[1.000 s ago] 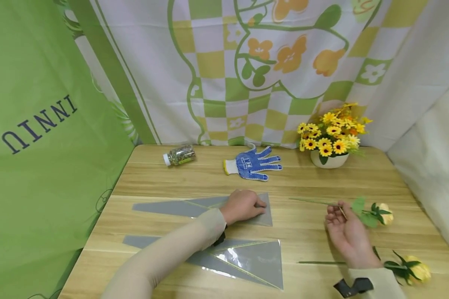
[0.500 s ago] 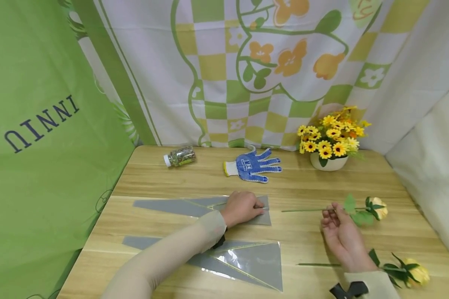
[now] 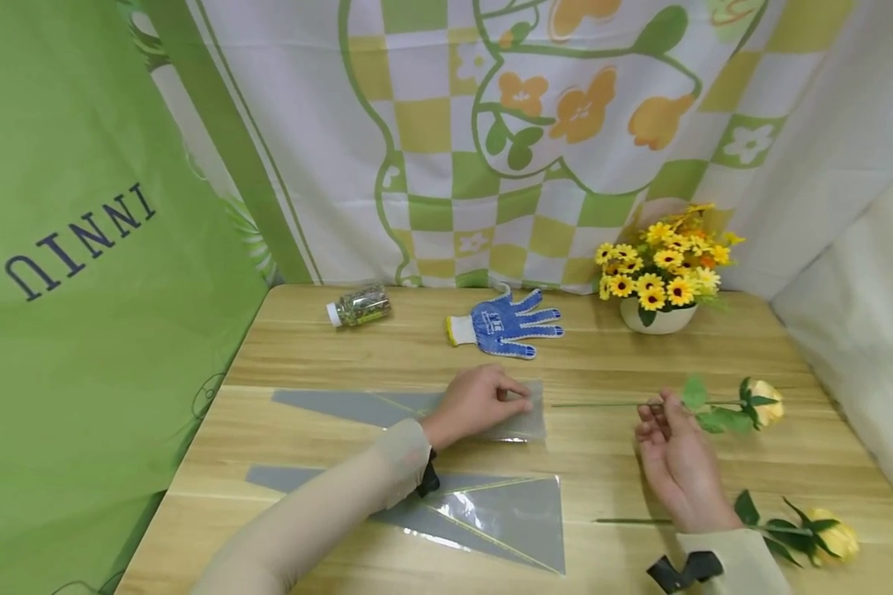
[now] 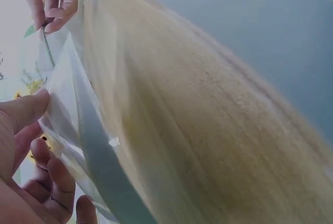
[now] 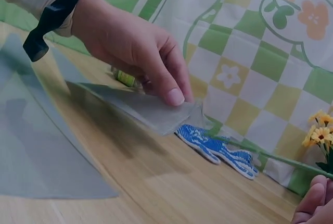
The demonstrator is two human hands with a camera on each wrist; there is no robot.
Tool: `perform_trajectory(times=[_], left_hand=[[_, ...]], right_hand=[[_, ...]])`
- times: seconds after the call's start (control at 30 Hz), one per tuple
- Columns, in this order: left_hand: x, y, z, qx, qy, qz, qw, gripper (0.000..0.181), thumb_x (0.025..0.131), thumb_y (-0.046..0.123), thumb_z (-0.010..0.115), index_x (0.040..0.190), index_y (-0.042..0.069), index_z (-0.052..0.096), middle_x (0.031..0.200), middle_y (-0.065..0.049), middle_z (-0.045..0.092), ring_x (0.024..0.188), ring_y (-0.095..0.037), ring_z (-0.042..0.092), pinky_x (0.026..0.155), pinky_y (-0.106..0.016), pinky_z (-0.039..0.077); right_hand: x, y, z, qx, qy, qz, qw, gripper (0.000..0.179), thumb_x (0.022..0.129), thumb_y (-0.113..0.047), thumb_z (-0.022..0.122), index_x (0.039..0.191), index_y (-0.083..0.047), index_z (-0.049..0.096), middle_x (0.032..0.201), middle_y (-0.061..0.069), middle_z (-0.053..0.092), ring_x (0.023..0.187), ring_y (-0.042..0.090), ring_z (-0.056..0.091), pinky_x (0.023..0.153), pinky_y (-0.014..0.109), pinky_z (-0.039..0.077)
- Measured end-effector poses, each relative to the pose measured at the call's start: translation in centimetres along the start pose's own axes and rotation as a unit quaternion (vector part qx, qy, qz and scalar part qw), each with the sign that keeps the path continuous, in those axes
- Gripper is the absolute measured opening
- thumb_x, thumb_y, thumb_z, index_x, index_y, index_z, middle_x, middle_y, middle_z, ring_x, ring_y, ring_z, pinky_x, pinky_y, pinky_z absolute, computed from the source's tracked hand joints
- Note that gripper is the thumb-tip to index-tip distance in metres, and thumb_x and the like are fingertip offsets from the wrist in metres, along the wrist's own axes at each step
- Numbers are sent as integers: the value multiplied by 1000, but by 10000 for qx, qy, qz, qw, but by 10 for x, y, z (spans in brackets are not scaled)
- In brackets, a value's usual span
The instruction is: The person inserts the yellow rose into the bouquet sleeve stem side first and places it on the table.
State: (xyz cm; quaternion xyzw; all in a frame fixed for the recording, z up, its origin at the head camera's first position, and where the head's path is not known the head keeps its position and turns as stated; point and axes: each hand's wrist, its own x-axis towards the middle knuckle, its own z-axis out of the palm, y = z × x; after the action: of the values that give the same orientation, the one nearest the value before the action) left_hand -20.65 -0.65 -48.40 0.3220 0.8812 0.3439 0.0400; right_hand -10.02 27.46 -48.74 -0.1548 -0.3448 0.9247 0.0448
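My left hand [image 3: 470,403] pinches the wide end of a grey, clear-fronted flower sleeve [image 3: 335,404] between thumb and fingers. In the right wrist view that end is lifted off the table, above its shadow. My right hand [image 3: 677,475], palm up, pinches the green stem [image 3: 591,406] of a pale yellow artificial rose [image 3: 766,403]. The rose's head points right, and the stem's tip reaches the sleeve's wide edge, overlapping its clear film [image 5: 197,117] in the right wrist view. In the left wrist view the sleeve's layers [image 4: 78,109] stand apart near my left thumb.
A second grey sleeve [image 3: 521,521] lies nearer me, and another yellow rose [image 3: 833,537] lies at the front right, partly behind my right wrist. Along the back are a capped bottle [image 3: 360,307], a blue-and-white work glove [image 3: 502,325] and a pot of yellow flowers [image 3: 658,318].
My left hand has risen slightly, lifting the sleeve's wide end. My right hand has shifted a little left with the rose, bringing the stem's tip up to the sleeve.
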Motion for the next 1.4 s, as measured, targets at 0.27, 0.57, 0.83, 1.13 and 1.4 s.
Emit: perform_trajectory(times=[0.27, 0.57, 0.83, 1.13, 1.4], left_hand=[[-3, -5, -1, -75, -3, 0, 10000, 23, 97, 38, 71, 109, 22, 82, 74, 11, 54, 63, -6, 48, 63, -25, 39], [-3, -4, -2, -123, -22, -99, 9999, 18, 91, 39, 78, 103, 27, 82, 77, 14, 55, 69, -3, 51, 74, -27, 38], [-4, -1, -4, -449, 78, -24, 9990, 22, 88, 40, 81, 102, 23, 82, 78, 12, 56, 72, -3, 53, 68, -24, 42], [-1, 3, -1, -261, 107, 4, 9996, 19, 90, 39, 79, 102, 24, 82, 77, 14, 55, 71, 1, 52, 73, -25, 40], [-1, 4, 3, -65, 166, 55, 9998, 18, 90, 41, 78, 102, 27, 82, 77, 16, 53, 69, 1, 49, 81, -30, 36]], right_hand=[[-1, 1, 9, 123, 152, -222, 9996, 30, 103, -32, 53, 128, -16, 49, 112, 2, 48, 99, 13, 48, 81, 24, 40], [-1, 2, 13, 220, 230, -174, 9993, 29, 102, -30, 55, 127, -16, 53, 109, 2, 50, 99, 14, 49, 80, 25, 40], [-2, 14, 21, -369, 202, -64, 9991, 31, 105, -32, 50, 133, -18, 45, 110, 1, 52, 94, 11, 48, 78, 23, 40], [-5, 43, 36, -688, 382, 156, 9968, 25, 102, -28, 61, 122, -14, 65, 111, 0, 63, 101, 11, 57, 78, 22, 45], [-6, 47, 29, 62, -748, 469, 9961, 78, 93, -71, 46, 138, -8, 56, 129, 5, 57, 111, 17, 57, 86, 29, 45]])
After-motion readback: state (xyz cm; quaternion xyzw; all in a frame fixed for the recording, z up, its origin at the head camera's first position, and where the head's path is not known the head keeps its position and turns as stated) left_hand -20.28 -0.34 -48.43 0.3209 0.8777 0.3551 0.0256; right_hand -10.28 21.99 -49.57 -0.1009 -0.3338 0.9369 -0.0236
